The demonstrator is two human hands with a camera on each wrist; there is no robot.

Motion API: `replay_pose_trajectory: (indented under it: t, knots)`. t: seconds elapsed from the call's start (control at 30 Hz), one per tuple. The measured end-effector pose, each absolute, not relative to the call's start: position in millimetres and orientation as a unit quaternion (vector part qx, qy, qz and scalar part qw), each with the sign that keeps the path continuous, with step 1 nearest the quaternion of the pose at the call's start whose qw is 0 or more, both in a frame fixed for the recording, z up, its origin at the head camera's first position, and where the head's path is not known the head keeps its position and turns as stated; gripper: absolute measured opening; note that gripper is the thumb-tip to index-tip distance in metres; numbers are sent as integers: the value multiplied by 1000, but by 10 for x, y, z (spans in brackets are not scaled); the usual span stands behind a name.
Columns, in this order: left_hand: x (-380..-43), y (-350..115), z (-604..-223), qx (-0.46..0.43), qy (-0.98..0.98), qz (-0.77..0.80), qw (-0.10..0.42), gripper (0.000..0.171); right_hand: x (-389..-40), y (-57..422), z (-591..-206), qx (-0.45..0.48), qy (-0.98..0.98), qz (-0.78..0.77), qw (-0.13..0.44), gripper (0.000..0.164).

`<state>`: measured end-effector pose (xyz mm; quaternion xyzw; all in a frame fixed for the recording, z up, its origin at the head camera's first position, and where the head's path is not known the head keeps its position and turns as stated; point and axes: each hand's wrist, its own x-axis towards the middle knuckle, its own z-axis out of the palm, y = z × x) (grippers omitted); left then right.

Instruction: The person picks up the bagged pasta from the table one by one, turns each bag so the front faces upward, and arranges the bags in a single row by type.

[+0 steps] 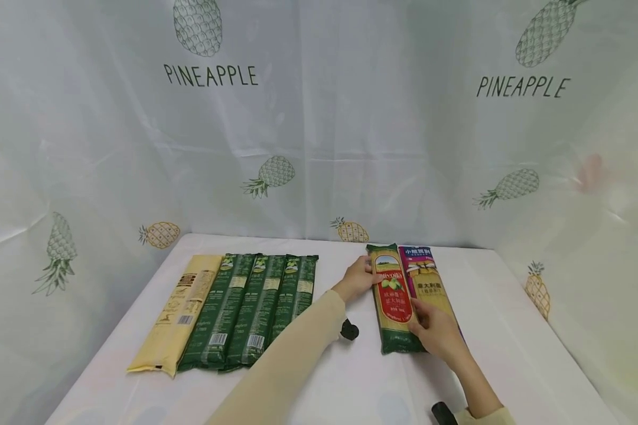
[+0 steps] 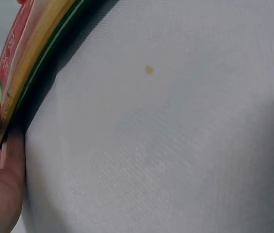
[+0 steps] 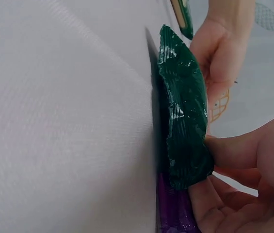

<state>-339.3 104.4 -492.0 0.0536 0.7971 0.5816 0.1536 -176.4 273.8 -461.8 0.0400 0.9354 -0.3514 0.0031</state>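
Note:
A green-ended spaghetti packet (image 1: 392, 295) with a red oval label lies front up at the right of the table. On its left edge my left hand (image 1: 357, 278) pinches it, thumb on top; in the left wrist view the fingers (image 2: 13, 153) reach under the rim. The right hand (image 1: 438, 330) grips the opposite edge near the bottom. Seen in the right wrist view, the thumb (image 3: 236, 153) presses the side of the packet's green end (image 3: 187, 116). Close beside it, partly covered, is a purple-and-yellow spaghetti packet (image 1: 430, 277).
On the left, several green spaghetti packets (image 1: 255, 313) lie back up in a row, next to a cream-yellow packet (image 1: 178, 316). They rest on a white-covered table (image 1: 340, 378). A pineapple-print curtain (image 1: 351, 130) hangs behind and at both sides.

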Motion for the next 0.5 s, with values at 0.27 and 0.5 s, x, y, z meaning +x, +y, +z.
replay_pose_trajectory:
  t: [0.27, 0.5]
  knots:
    - [-3319, 995, -4859, 69, 824, 543, 143, 67, -1773, 2737, -4657, 40, 936, -349, -6, 61]
    - [-3338, 999, -4837, 58, 795, 580, 169, 77, -1791, 2743, -4592, 28, 942, -334, -17, 59]
